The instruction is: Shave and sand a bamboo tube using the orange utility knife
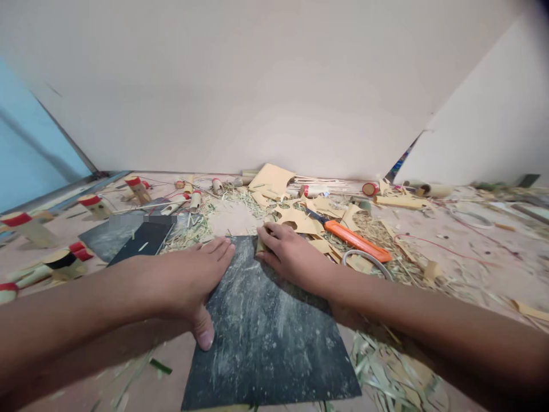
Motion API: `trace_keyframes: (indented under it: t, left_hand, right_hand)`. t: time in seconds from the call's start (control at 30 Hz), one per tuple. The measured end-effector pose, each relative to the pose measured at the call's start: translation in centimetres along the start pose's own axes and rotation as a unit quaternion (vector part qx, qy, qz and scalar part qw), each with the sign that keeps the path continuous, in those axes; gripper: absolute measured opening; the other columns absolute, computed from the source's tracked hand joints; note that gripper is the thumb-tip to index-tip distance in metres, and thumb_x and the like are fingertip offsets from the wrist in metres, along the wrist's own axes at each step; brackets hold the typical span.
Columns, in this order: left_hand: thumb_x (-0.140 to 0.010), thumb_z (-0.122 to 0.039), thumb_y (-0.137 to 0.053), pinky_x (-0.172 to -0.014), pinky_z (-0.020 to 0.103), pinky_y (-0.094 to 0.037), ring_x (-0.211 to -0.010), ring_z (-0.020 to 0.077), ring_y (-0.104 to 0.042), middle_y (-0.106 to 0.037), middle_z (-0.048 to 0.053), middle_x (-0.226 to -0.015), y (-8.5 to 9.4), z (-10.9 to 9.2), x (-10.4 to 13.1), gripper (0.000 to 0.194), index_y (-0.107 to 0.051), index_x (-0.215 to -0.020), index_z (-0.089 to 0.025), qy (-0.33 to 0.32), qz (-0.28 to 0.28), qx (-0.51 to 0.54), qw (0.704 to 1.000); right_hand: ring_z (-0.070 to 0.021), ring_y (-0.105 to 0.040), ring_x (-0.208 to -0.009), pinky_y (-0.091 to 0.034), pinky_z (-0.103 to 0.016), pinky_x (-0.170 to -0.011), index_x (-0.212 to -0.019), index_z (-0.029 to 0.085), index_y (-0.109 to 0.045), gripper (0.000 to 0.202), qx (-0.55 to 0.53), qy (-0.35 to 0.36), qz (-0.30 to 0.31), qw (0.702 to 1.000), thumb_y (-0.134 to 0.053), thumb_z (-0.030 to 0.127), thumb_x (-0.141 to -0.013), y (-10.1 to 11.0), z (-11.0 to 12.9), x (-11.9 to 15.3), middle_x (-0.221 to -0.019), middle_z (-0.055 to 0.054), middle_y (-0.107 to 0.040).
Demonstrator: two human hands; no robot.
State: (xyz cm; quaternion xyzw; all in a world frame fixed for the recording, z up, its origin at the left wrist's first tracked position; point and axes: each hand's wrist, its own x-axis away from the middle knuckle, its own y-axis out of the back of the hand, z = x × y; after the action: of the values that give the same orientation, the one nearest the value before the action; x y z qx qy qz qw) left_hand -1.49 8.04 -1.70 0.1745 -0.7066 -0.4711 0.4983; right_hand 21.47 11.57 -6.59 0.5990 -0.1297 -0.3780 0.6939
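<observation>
Black, dust-streaked rectangular sheet [274, 343] has left hand [203, 277] flat on it, right hand [291, 252] gripping small tan woody piece [259, 246] there, rubbing seemingly part-done, remainder unclear.

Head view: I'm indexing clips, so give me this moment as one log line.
left hand: spread on dark sheet | right hand: holding small piece on sheet | near right hand: orange tool, pale ring

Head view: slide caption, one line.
Left hand rests on dark, scuffed rectangular sheet; right hand holds small tan piece on it.
</observation>
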Motion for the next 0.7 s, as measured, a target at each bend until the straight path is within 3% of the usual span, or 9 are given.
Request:
trace_keyframes:
  t: [0.13, 0.2, 0.27, 0.4, 0.57, 0.63, 0.7]
  left_hand:
    - [-0.052, -0.063, -0.091, -0.127, 0.054, -0.022, -0.157, 0.0457, -0.005, 0.001, 0.034, -0.166, -0.1, -0.1, 0.0, 0.148, -0.018, -0.164, 0.000, 0.009, 0.012, -0.020, 1.000]
    - [-0.052, -0.062, -0.091, -0.127, 0.054, -0.023, -0.156, 0.0465, -0.006, 0.000, 0.034, -0.165, -0.1, -0.1, 0.0, 0.147, -0.019, -0.164, 0.001, 0.009, 0.011, -0.024, 1.000]
    - [-0.053, -0.064, -0.090, -0.127, 0.055, -0.023, -0.156, 0.0467, -0.007, -0.001, 0.035, -0.165, 0.0, -0.1, 0.0, 0.147, -0.019, -0.164, 0.001, 0.008, 0.008, -0.027, 1.000]
    - [-0.053, -0.070, -0.087, -0.126, 0.054, -0.024, -0.157, 0.0458, -0.007, 0.000, 0.033, -0.167, -0.2, 0.3, -0.1, 0.149, -0.017, -0.165, -0.002, 0.006, 0.004, -0.035, 0.999]
    - [-0.049, -0.079, -0.083, -0.125, 0.055, -0.027, -0.157, 0.0472, -0.014, -0.010, 0.031, -0.168, -0.6, 0.5, -0.4, 0.149, -0.023, -0.165, -0.008, -0.025, -0.023, -0.032, 0.999]
    - [-0.053, -0.077, -0.083, -0.122, 0.054, -0.031, -0.155, 0.0475, -0.022, -0.019, 0.030, -0.168, 0.3, 0.9, 0.1, 0.140, -0.031, -0.163, -0.009, -0.024, -0.029, -0.032, 0.999]
    - [-0.070, -0.076, -0.076, -0.117, 0.051, -0.040, -0.149, 0.0449, -0.041, -0.039, 0.022, -0.164, 2.1, 2.0, 1.1, 0.110, -0.046, -0.157, -0.017, -0.036, -0.061, -0.024, 0.997]
  right_hand:
    - [-0.0252, -0.060, -0.106, -0.053, -0.038, -0.095, -0.127, 0.014, -0.061, 0.030, -0.097, 0.101, 0.071, 0.988, -0.057, 0.030, -0.103, 0.6, 4.4, 2.6, -0.117, -0.015, -0.063]
    - [-0.0258, -0.059, -0.109, -0.052, -0.038, -0.097, -0.128, 0.015, -0.061, 0.035, -0.120, 0.152, 0.088, 0.977, -0.060, 0.037, -0.102, 0.6, 5.6, 3.3, -0.121, -0.015, -0.062]
    - [-0.0254, -0.061, -0.106, -0.053, -0.038, -0.095, -0.130, 0.014, -0.061, 0.035, -0.107, 0.132, 0.083, 0.982, -0.060, 0.036, -0.102, 0.5, 4.8, 2.9, -0.117, -0.015, -0.063]
    - [-0.0299, -0.061, -0.108, -0.053, -0.045, -0.094, -0.125, 0.012, -0.063, 0.029, 0.021, -0.009, 0.016, 1.000, -0.062, 0.030, -0.102, -0.1, 0.6, 0.3, -0.119, -0.018, -0.063]
    - [-0.0331, -0.060, -0.117, -0.053, -0.050, -0.098, -0.138, 0.010, -0.056, 0.040, 0.094, -0.014, -0.017, 0.995, -0.061, 0.029, -0.102, -1.1, -0.9, -0.2, -0.129, -0.022, -0.061]
    - [-0.0331, -0.060, -0.116, -0.053, -0.049, -0.098, -0.138, 0.010, -0.056, 0.042, 0.091, -0.014, -0.013, 0.996, -0.061, 0.031, -0.102, -1.3, -0.7, 0.1, -0.129, -0.022, -0.061]
    - [-0.0339, -0.060, -0.117, -0.054, -0.050, -0.098, -0.139, 0.008, -0.056, 0.044, 0.090, -0.015, -0.016, 0.996, -0.061, 0.032, -0.103, -1.3, -0.6, 0.3, -0.131, -0.023, -0.061]
